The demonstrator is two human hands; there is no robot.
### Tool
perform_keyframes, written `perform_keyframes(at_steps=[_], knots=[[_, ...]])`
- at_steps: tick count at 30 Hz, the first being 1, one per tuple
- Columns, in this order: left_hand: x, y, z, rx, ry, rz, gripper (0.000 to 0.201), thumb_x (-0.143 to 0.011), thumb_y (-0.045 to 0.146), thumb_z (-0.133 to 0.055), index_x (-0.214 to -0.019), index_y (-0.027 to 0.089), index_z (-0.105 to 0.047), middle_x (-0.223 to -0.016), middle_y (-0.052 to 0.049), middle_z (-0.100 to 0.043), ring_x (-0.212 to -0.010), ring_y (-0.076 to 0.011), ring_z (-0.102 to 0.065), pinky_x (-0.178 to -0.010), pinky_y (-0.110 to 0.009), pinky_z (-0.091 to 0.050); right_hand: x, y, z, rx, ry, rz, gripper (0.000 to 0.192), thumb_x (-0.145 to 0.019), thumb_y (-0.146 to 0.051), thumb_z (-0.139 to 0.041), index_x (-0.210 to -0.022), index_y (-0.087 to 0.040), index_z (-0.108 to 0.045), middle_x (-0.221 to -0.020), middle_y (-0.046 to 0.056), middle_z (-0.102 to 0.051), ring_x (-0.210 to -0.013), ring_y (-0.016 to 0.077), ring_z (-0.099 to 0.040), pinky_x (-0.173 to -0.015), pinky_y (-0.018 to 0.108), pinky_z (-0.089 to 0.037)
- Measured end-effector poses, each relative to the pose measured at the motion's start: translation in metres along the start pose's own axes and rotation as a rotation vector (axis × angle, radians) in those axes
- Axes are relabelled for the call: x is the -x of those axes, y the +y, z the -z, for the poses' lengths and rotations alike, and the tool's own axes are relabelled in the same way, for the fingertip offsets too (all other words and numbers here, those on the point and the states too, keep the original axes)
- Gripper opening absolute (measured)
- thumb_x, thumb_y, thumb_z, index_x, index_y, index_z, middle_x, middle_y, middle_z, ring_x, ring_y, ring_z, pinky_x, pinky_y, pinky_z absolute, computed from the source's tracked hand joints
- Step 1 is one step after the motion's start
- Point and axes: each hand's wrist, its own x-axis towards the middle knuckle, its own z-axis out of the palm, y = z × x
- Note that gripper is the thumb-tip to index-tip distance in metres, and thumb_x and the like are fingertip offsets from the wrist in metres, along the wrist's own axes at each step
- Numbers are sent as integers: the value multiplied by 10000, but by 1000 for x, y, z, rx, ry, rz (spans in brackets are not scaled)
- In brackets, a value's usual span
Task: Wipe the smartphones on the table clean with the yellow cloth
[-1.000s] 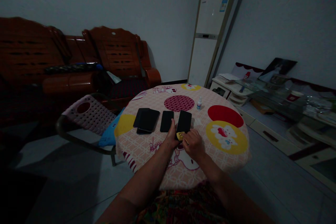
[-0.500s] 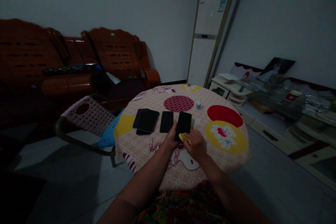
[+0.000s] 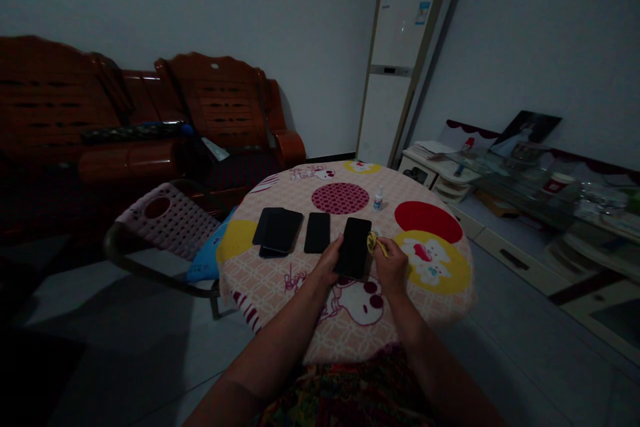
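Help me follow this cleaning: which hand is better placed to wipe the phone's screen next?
The right hand, probably. It pinches the small yellow cloth at the right edge of the phone, while the left hand grips the phone's left edge.
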Motion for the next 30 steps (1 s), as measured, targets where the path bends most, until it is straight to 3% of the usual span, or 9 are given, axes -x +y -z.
perform_keyframes(at_steps=[3,6,10,15,24,30], knots=[[1,-1,0,-26,32,-52,280,-890,375,-573,-1006,134,-657,-811,-81,-720,-649,-181,-678,-683,-308,-549,0,-1,2,-62,25,-142,216,-763,-298,-547,-838,-160,-696,-783,38,-704,-737,189,-622,-684,284,-475],[0,-2,1,-47,35,-104,215,-871,323,-599,-978,146,-659,-810,-65,-714,-647,-169,-665,-675,-294,-532,0,-1,2,-89,32,-195,237,-753,-327,-560,-835,-153,-700,-768,37,-703,-710,185,-610,-657,276,-467],[-1,-4,2,-88,-21,-206,217,-800,327,-677,-902,135,-672,-785,-49,-699,-640,-160,-634,-642,-265,-496,0,0,2,-114,33,-190,242,-751,-336,-568,-843,-154,-699,-767,35,-699,-704,181,-604,-651,273,-466],[-4,-7,5,-151,-84,-329,370,-699,417,-754,-919,129,-682,-812,-43,-692,-720,-174,-621,-678,-251,-462,0,0,2,-149,46,-204,244,-754,-354,-580,-823,-149,-692,-738,28,-683,-687,171,-588,-637,264,-461],[-6,-8,9,-209,-67,-374,411,-697,482,-734,-914,138,-675,-818,-29,-680,-700,-162,-592,-641,-239,-446,0,7,1,-202,57,-230,242,-758,-352,-583,-852,-153,-682,-733,13,-655,-662,156,-571,-615,253,-448],[-2,-7,6,-215,-66,-398,440,-713,455,-733,-1025,148,-683,-915,-50,-703,-768,-176,-617,-683,-237,-456,1,7,1,-193,48,-240,256,-749,-359,-581,-860,-152,-683,-740,24,-667,-672,163,-581,-617,257,-457]])
